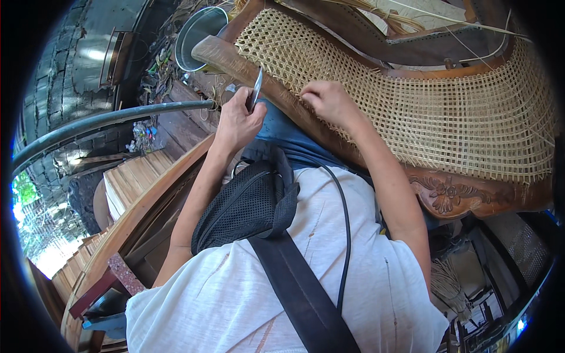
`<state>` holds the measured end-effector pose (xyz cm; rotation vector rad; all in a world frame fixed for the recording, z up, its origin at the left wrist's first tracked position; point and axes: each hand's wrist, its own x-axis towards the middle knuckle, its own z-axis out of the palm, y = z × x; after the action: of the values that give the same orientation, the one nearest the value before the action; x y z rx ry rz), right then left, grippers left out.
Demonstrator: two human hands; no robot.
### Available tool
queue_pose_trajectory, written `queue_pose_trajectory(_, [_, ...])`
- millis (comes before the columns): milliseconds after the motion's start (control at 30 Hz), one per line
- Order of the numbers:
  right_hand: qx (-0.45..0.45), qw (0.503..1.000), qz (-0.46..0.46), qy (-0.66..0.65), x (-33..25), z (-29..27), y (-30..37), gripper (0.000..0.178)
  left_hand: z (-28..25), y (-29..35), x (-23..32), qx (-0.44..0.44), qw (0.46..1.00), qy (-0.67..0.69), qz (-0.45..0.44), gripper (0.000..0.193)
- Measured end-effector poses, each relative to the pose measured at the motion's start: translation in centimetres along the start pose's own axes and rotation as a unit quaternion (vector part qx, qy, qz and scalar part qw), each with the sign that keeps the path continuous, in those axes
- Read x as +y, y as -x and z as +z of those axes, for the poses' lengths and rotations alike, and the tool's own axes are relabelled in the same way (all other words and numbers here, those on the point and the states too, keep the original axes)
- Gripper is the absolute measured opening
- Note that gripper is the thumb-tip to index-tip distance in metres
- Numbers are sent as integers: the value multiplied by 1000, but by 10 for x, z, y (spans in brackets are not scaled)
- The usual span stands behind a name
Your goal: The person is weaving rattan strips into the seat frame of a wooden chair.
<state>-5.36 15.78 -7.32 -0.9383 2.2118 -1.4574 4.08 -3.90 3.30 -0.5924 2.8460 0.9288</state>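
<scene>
My left hand (pixel 240 119) is closed round a knife (pixel 258 86), its short pointed blade standing up past the fingers. The blade tip is close to the wooden rail of a carved chair frame (pixel 232 63). Woven cane webbing (pixel 435 112) fills this frame, with tighter weave at the left and open squares toward the right. Over the cane's near edge, beside the rail, is my right hand (pixel 331 105) with curled fingers pinched together. Whatever lies between those fingertips is too small to make out.
A metal bucket (pixel 200 38) stands at the back left. A dark curved pipe (pixel 112 119) reaches in from the left toward my left wrist. Stacked wooden boards (pixel 138 179) lie at the left. Loose cane strands (pixel 391 16) rest at the far side, and a cane bundle (pixel 450 285) hangs lower right.
</scene>
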Motion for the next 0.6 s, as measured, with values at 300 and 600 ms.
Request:
queue_pose_trajectory(300, [-24,986,146,-81,-4,-1,-12,17,-6,-3,5,-52,998,36,-1,20])
queue_pose_trajectory(600, [62,897,225,-375,-8,18,34,31,54,-12,34,-120,962,-2,245,16])
